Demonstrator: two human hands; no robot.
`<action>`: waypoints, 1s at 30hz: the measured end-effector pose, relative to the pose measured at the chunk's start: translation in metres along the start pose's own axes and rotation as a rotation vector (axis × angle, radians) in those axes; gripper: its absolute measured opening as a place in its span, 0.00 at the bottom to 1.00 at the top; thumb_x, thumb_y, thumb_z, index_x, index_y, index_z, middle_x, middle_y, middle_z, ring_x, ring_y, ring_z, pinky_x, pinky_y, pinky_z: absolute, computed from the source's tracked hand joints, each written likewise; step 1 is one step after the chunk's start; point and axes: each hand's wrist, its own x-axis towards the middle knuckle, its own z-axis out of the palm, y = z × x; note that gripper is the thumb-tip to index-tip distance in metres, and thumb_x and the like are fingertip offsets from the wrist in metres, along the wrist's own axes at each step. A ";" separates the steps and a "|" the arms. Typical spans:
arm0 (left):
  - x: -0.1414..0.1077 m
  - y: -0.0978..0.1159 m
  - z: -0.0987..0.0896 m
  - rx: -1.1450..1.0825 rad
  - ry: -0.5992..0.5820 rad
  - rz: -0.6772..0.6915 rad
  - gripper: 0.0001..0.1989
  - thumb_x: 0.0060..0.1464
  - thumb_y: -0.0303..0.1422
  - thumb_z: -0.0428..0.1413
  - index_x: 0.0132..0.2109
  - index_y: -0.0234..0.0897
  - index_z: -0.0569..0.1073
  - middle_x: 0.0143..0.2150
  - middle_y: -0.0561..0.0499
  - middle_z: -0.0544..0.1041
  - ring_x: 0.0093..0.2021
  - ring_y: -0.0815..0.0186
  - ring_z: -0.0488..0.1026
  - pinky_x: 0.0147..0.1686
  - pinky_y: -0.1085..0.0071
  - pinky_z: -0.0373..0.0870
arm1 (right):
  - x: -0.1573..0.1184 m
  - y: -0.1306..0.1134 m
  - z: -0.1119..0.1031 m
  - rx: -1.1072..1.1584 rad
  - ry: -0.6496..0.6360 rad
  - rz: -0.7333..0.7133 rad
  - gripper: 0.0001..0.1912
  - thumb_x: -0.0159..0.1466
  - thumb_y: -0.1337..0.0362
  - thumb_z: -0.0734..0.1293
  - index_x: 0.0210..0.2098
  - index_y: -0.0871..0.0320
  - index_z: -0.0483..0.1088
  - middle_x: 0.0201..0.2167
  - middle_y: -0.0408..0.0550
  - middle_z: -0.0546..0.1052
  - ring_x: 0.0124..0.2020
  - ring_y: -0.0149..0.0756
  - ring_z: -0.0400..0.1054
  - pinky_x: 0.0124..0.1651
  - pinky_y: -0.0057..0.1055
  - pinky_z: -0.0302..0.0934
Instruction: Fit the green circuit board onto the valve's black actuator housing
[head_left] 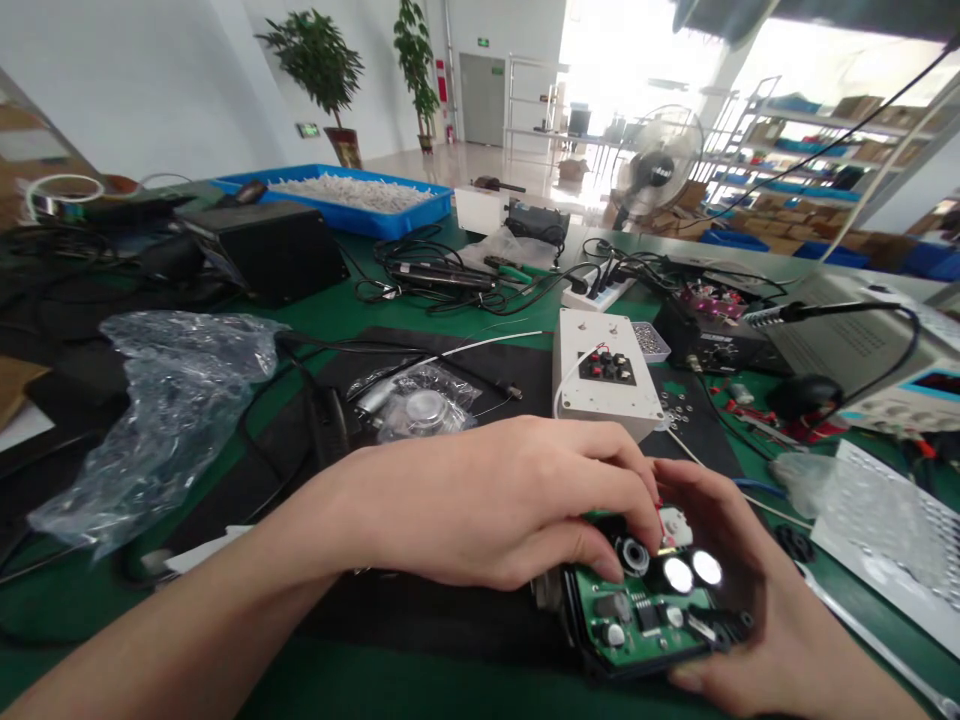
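My right hand (772, 600) wraps round a black housing with a green circuit board (637, 625) in it, held tilted above the black mat. On the board are several silver-topped capacitors, a chip and a round black part (632, 556). My left hand (517, 500) reaches over the housing from the left, fingers curled down with thumb and fingertips close beside the round part. A bit of red wire (660, 515) shows by these fingertips. What the left fingers pinch is hidden. Behind the hands stands a light grey box (609, 375) with red and black terminals on top.
A plastic-wrapped round part (424, 408) lies on the mat (495, 375). Crumpled clear plastic (169, 420) is at left. Cables, a black box (262, 250) and a blue tray (352, 200) stand behind. At right are a bench instrument (885, 340), a wrench (874, 635) and a perforated sheet (892, 540).
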 end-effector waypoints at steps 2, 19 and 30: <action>-0.001 0.000 0.001 0.025 0.002 -0.007 0.09 0.69 0.30 0.59 0.54 0.40 0.77 0.60 0.45 0.76 0.58 0.63 0.77 0.60 0.71 0.73 | -0.001 0.001 0.000 0.002 -0.008 0.011 0.59 0.48 0.62 0.85 0.73 0.38 0.57 0.75 0.51 0.63 0.74 0.63 0.60 0.75 0.57 0.58; -0.002 -0.003 0.005 0.045 0.030 0.009 0.08 0.69 0.31 0.59 0.54 0.39 0.77 0.60 0.44 0.75 0.57 0.63 0.77 0.58 0.72 0.74 | 0.000 0.000 0.001 0.013 -0.003 0.006 0.60 0.48 0.64 0.85 0.73 0.36 0.56 0.75 0.49 0.63 0.74 0.60 0.60 0.74 0.53 0.60; -0.002 -0.002 0.005 0.049 0.032 -0.006 0.09 0.69 0.29 0.59 0.54 0.39 0.77 0.60 0.44 0.76 0.57 0.63 0.77 0.58 0.72 0.73 | -0.002 0.003 0.001 -0.005 -0.003 0.020 0.61 0.48 0.64 0.85 0.73 0.37 0.56 0.75 0.51 0.62 0.74 0.61 0.59 0.76 0.55 0.57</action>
